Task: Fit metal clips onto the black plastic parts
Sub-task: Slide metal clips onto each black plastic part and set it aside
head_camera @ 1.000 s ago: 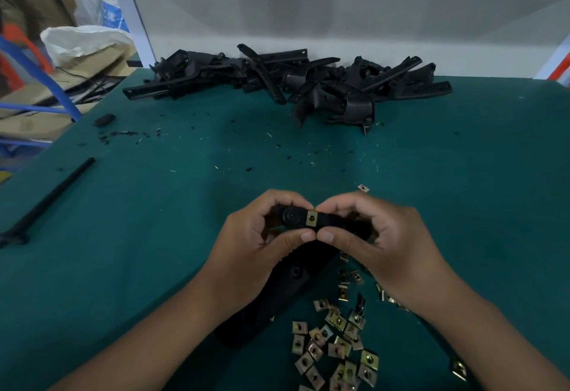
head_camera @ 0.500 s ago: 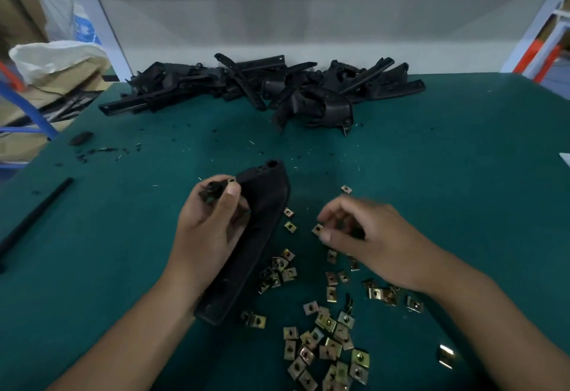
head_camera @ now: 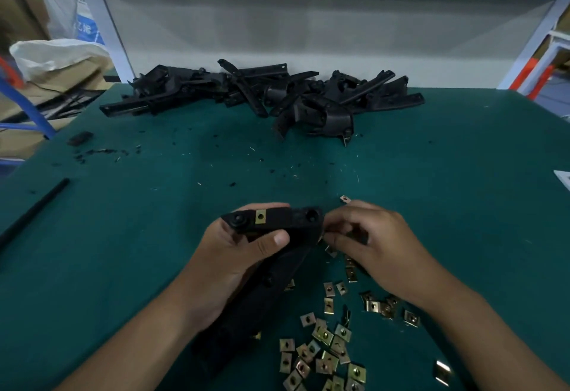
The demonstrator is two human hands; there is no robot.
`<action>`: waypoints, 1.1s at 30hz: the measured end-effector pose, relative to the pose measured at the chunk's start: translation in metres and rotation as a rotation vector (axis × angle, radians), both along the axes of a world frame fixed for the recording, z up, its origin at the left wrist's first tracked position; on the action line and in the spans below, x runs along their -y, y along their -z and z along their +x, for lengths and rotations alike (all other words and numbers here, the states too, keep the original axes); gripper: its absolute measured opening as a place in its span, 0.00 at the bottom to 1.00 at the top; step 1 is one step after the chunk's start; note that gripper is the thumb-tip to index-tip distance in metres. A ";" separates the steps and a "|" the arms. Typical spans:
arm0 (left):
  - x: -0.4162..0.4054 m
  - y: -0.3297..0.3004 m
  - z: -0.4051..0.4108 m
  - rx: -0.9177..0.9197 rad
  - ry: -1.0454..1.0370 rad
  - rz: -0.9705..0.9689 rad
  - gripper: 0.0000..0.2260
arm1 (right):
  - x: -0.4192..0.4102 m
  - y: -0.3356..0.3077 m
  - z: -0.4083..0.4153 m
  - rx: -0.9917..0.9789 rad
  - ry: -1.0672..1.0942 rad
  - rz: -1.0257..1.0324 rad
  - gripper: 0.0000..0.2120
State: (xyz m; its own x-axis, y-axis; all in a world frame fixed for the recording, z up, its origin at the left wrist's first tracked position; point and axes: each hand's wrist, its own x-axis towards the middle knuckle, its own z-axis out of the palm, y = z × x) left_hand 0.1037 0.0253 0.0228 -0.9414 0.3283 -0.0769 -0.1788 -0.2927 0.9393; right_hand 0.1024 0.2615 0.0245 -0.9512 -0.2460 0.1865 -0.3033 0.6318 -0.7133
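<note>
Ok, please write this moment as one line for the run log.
left hand: holds black part | fitted clip: one visible | right hand: at part's end | loose clips: on table

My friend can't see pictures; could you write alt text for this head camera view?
A person's left hand grips a black plastic part with one metal clip fitted, while the right hand meets its end. Loose clips lie on the green table.

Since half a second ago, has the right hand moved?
Yes. The right hand has closed in toward the black plastic part held by the left hand, leaving the loose metal clips on the green table.
</note>
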 end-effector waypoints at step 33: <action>-0.009 -0.011 0.009 -0.112 0.050 -0.166 0.15 | 0.012 -0.016 0.003 0.471 -0.049 -1.053 0.14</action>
State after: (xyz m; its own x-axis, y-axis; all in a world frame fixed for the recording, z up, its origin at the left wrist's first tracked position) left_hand 0.1129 0.0339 0.0335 -0.9299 0.3666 -0.0296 -0.0809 -0.1254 0.9888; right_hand 0.1057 0.2492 0.0409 -0.9747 -0.2179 -0.0495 0.1252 -0.3490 -0.9287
